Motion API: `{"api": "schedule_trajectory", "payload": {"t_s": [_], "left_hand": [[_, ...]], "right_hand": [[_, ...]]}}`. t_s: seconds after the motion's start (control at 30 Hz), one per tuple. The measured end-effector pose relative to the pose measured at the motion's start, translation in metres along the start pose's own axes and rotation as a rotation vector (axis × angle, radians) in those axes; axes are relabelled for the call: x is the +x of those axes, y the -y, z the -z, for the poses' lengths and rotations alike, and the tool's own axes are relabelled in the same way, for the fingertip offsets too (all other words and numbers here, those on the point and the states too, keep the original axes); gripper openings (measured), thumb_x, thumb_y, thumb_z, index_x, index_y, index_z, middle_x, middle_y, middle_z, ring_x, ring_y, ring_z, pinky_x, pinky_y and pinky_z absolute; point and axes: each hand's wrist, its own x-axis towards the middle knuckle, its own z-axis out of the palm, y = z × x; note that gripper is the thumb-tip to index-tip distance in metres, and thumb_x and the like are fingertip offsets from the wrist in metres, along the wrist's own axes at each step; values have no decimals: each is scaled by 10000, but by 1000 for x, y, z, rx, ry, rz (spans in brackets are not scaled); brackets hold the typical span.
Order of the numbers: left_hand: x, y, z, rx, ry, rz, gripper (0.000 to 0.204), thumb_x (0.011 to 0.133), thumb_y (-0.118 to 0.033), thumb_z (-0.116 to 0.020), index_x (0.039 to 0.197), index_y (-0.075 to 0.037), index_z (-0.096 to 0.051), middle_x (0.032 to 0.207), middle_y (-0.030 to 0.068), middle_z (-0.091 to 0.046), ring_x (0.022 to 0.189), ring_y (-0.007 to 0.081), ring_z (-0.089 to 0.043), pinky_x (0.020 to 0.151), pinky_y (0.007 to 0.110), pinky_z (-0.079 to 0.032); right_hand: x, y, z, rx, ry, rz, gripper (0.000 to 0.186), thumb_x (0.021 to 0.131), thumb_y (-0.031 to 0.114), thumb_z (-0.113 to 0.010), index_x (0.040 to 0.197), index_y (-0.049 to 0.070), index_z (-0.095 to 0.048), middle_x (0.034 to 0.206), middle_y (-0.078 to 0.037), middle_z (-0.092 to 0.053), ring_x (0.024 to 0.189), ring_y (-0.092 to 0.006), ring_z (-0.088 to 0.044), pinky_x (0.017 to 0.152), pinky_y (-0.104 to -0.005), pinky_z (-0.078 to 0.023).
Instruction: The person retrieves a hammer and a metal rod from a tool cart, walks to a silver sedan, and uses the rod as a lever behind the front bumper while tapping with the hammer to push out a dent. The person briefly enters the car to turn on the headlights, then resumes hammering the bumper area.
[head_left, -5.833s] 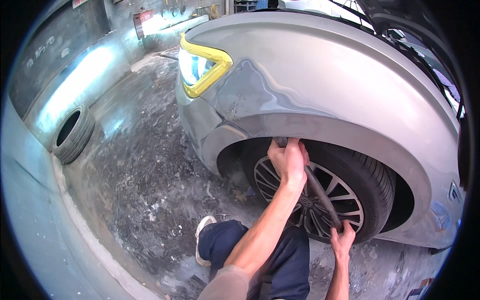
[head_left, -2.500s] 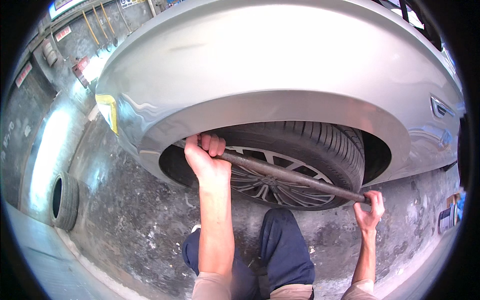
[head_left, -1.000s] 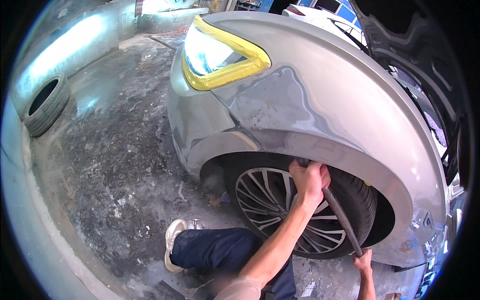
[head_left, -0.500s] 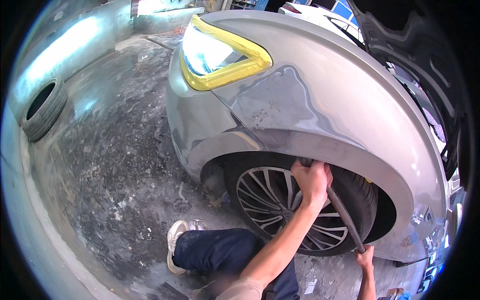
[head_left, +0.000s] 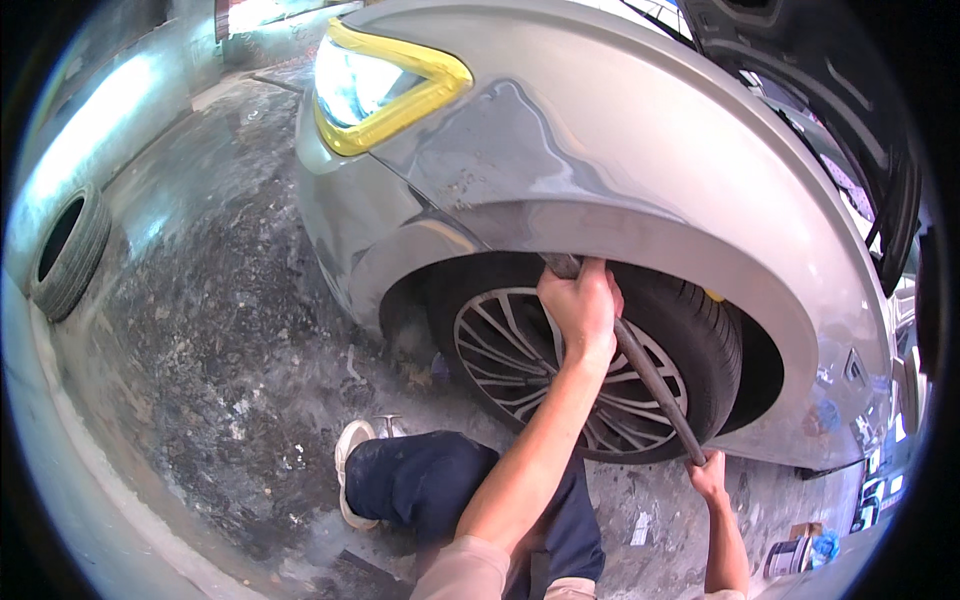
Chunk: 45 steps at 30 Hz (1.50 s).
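A long dark metal bar (head_left: 655,382) slants across the front of the car's wheel (head_left: 520,360), and both of my hands grip it. My left hand (head_left: 583,308) is closed round its upper part, just under the lip of the wheel arch (head_left: 600,226). Lower down, my right hand (head_left: 709,476) is wrapped round the bar's other end, beside the tyre's lower right. The bar's top end reaches under the edge of the grey fender (head_left: 660,140), where its tip is hidden. Dull patches and wavy dark reflections show on the fender above.
Yellow masking tape (head_left: 425,68) frames the headlight (head_left: 350,85). A loose tyre (head_left: 72,252) leans against the left wall. By my shoe (head_left: 354,470) lies what looks like a hammer (head_left: 389,421). A can (head_left: 787,557) and blue plastic (head_left: 825,547) sit low right; the raised hood (head_left: 810,80) is upper right.
The view has shifted, so the car and both hands appear farther left and higher. My hands keep the same hold on the bar, and its top end stays at the arch lip.
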Motion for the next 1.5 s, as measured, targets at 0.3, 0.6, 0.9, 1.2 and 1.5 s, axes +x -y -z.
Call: {"api": "schedule_trajectory", "payload": {"t_s": [0.3, 0.6, 0.9, 1.2, 1.5], "left_hand": [[-3, -1, 6, 170, -61, -71, 210, 892, -122, -687, 844, -53, -494, 558, -3, -429, 379, 99, -359, 350, 282, -265], [11, -12, 18, 436, -10, -180, 194, 865, -66, -678, 768, -58, -510, 531, -14, -405, 367, 99, -344, 349, 284, -253], [16, 9, 43, 508, 66, -277, 248, 834, -58, -650, 644, -24, -495, 482, 46, -462, 344, 153, -429, 346, 301, -351], [21, 15, 44, 652, -6, -374, 89, 798, -27, -542, 723, 0, -502, 498, 74, -466, 351, 168, -406, 320, 301, -352], [18, 10, 38, 677, -46, -332, 137, 776, -36, -534, 647, -12, -493, 489, 91, -454, 352, 189, -409, 332, 321, -360]], "right_hand": [[-23, 17, -54, 162, 152, -86, 199, 670, 122, -677, 610, -52, -601, 493, -154, -509, 476, -177, -547, 520, -397, -452], [-19, 68, -196, 369, 174, -67, 229, 680, 193, -645, 645, -33, -638, 554, -241, -538, 525, -363, -593, 593, -454, -468], [-20, 100, -228, 441, -70, -77, 159, 670, 163, -634, 629, 10, -636, 605, -256, -543, 616, -461, -572, 601, -473, -455], [-9, 101, -232, 405, 24, -103, 180, 680, 172, -657, 687, -7, -678, 659, -265, -601, 698, -469, -617, 662, -498, -483], [-17, 98, -218, 403, 106, -122, 161, 668, 131, -652, 683, -29, -657, 687, -290, -580, 732, -486, -598, 673, -485, -471]]}}
